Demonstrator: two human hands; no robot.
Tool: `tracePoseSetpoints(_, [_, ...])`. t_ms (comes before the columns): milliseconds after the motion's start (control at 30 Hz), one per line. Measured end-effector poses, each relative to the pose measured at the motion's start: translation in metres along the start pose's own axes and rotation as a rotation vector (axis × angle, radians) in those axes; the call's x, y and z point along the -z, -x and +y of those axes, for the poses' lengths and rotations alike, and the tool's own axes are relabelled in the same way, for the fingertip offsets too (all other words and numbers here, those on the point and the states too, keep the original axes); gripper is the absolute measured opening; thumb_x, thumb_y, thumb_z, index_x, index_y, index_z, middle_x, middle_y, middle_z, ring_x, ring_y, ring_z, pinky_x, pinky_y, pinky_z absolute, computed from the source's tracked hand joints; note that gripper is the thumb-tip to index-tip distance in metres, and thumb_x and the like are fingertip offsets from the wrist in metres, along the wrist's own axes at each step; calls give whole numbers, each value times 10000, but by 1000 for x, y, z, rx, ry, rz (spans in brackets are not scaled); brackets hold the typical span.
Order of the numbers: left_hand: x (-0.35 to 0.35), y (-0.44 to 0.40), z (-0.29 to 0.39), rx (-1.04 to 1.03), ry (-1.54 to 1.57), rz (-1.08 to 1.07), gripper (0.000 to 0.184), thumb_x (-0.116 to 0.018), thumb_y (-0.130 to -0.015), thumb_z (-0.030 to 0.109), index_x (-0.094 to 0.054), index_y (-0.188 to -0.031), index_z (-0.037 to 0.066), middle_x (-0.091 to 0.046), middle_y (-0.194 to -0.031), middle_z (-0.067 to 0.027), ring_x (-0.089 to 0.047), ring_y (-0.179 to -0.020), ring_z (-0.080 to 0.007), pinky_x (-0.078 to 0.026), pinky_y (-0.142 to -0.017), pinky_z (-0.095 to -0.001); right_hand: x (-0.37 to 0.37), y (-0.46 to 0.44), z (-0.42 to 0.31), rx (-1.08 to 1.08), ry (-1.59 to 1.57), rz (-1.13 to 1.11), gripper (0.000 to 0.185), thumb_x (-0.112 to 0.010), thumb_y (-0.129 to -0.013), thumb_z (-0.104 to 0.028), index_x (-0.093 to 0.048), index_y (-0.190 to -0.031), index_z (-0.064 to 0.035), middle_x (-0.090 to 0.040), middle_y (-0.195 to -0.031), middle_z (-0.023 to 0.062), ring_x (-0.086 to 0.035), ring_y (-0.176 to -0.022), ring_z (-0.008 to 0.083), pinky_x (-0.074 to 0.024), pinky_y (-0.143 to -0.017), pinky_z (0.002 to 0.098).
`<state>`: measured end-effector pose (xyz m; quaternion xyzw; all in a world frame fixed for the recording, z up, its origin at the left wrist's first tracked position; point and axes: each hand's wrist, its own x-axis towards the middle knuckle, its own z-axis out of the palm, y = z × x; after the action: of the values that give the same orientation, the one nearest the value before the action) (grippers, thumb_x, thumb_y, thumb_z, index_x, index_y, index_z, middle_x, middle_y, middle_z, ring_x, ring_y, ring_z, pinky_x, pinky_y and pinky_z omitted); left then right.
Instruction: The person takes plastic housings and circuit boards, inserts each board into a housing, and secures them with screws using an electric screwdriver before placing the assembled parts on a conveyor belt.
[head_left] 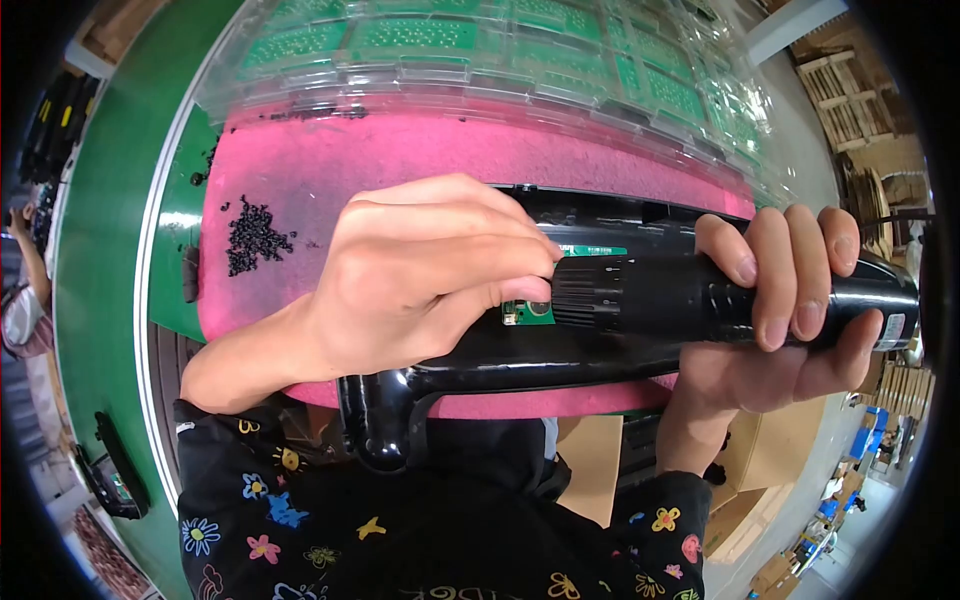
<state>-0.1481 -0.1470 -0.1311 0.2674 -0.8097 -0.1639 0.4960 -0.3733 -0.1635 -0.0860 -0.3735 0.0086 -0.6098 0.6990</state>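
Left hand (430, 280) is pinching at the nose of the black tool (665, 300), any held piece hidden | right hand (790, 290) is curling round its barrel | circuit board (530, 317) is lying inside black housing (570, 372) | tip-handling seemingly underway, calling for steady fingers

Head-worn; fisheye; looks forward and down; close above workbench (640, 400)

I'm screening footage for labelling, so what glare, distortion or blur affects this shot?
Head view: fisheye bowing with black corners; glints on the clear plastic trays; bright highlights along the glossy black housing; lettering on the white label too small to read.
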Motion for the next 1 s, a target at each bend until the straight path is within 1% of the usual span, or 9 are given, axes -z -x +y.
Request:
tracePoseSetpoints(67, [-4, 4, -1, 81, 68, -22, 122, -754, -754, 2, -694, -847, -49, -720, -834, -155, -717, -815, -300, -590, -669, -347, 2, 1, 1, 13, 17, 6, 279, -691, -875, -245, -478, -998, -115, -502, -726, -56, -489, -614, 71, -373, -797, 302])
tracePoseSetpoints(200, [-5, 1, -1, 18, -40, 13, 143, -780, -727, -18, -711, -852, -25, -708, -797, -119, -704, -750, -266, -588, -651, -326, 3, 0, 2, 36, 22, 27, 277, -689, -871, -247, -487, -1003, -112, -508, -724, -54, -490, -620, 74, -370, -796, 302])
tracePoseSetpoints(300, [-1, -1, 2, 97, -1, -32, 129, -771, -741, -25, -708, -852, -40, -709, -783, -135, -713, -753, -278, -596, -646, -327, 2, -1, 3, 34, 8, 14, 267, -689, -868, -242, -493, -997, -115, -516, -726, -52, -491, -627, 75, -372, -802, 305])
tracePoseSetpoints(467, [4, -1, 4, 66, -43, 43, 99, -750, -772, -29, -718, -863, -53, -730, -818, -165, -736, -775, -264, -602, -682, -311, 2, -1, 5, 49, -7, 10, 271, -693, -865, -234, -500, -1014, -116, -520, -741, -54, -496, -642, 77, -373, -811, 311])
tracePoseSetpoints(567, [13, -4, 13, 343, 72, 89, 109, -585, -895, -49, -680, -870, -96, -737, -912, -197, -726, -834, -248, -566, -763, -321, 5, 0, 3, 15, 13, -21, 283, -698, -862, -231, -498, -1024, -115, -521, -746, -50, -501, -647, 83, -373, -813, 314])
tracePoseSetpoints(700, [5, 0, 5, 417, 234, 180, 86, -602, -921, -44, -678, -900, -79, -734, -889, -179, -722, -806, -217, -576, -755, -306, 5, 0, 2, 1, 83, -32, 301, -713, -847, -225, -489, -1014, -113, -516, -731, -44, -503, -640, 87, -372, -799, 307])
tracePoseSetpoints(867, [-3, 2, 1, 455, 157, -66, 68, -734, -827, -35, -705, -889, -34, -742, -805, -92, -718, -719, -141, -570, -666, -246, 2, -1, -14, 125, 55, -25, 278, -716, -833, -177, -481, -969, -115, -519, -715, -45, -497, -624, 74, -368, -795, 292])
tracePoseSetpoints(933, [-2, 4, 0, 451, 92, -190, 144, -792, -780, 12, -711, -892, -30, -746, -829, -98, -732, -756, -166, -567, -663, -256, 1, 0, -15, 128, 56, -25, 271, -710, -835, -161, -480, -969, -112, -522, -712, -43, -503, -624, 72, -367, -798, 287])
tracePoseSetpoints(1000, [-3, 7, -1, 445, 128, -172, 144, -789, -784, 15, -709, -895, -29, -745, -835, -99, -730, -751, -173, -565, -651, -261, -1, 0, -13, 124, 57, -21, 269, -708, -835, -154, -480, -970, -109, -525, -711, -41, -506, -621, 72, -366, -797, 284])
